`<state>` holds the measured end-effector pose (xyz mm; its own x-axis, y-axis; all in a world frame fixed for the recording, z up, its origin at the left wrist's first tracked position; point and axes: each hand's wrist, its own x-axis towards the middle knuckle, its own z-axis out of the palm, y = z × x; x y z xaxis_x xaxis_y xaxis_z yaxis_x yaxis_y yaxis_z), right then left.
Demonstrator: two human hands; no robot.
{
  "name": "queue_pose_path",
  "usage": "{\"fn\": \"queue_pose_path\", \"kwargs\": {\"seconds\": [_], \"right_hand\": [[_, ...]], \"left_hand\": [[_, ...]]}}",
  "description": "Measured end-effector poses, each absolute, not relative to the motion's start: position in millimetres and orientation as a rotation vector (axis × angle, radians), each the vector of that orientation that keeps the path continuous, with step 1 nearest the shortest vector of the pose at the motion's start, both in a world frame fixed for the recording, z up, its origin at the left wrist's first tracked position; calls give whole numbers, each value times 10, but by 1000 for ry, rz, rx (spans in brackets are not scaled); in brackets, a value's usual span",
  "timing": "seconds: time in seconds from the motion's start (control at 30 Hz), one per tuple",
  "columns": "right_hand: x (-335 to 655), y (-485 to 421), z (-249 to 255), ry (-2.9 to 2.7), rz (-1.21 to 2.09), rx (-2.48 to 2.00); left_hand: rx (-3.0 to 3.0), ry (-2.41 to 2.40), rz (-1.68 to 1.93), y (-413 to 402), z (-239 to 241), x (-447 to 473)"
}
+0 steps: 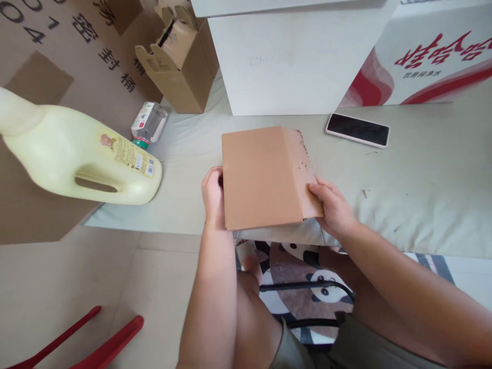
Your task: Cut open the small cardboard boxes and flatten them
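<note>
Noted a flat cardboard piece [265, 177] held at the near edge of a cloth-covered surface [423, 189], straight ahead of the body and just above the knees. Found it pinned from both sides: left hand [213, 197] closed on the left edge with fingers curled round it, right hand [334, 207] clamped on the near right corner, thumb on top and fingers out of sight beneath.

Lay between the two hands, so neither was nearer, both touching. Showed one crease running from near to far, slightly slanted, with a narrow flap folded along the right side, under the right thumb. Had a ragged, dark-specked far right edge. Could not tell whether the underside rested fully on the cloth or was lifted a little.

Around it:
- Phone [357, 129], face up, beyond the right hand and well apart from it.
- Yellow jug [77, 154] on its side to the left, handle showing, near the left hand but not touching.
- Small clear bottle [149, 123] lying just behind the jug.
- Open brown carton [180, 66], white box [295, 61] and red-and-white printed box [434, 56] ranged along the far side.
- Panda-patterned cushion [303, 287] below, between the legs.
</note>
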<state>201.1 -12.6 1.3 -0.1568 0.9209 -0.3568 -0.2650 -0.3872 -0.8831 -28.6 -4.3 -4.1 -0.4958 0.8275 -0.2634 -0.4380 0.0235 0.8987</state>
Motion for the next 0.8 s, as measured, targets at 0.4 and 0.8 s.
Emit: {"fn": "queue_pose_path", "kwargs": {"seconds": [0.4,0.8], "right_hand": [[2037,-115,19,-906,1700,-1226],[2003,-142,51,-818,1689,-1219]], "left_hand": [[426,1340,1633,-47,12,-251],[456,1338,1643,-44,0,-276]]}}
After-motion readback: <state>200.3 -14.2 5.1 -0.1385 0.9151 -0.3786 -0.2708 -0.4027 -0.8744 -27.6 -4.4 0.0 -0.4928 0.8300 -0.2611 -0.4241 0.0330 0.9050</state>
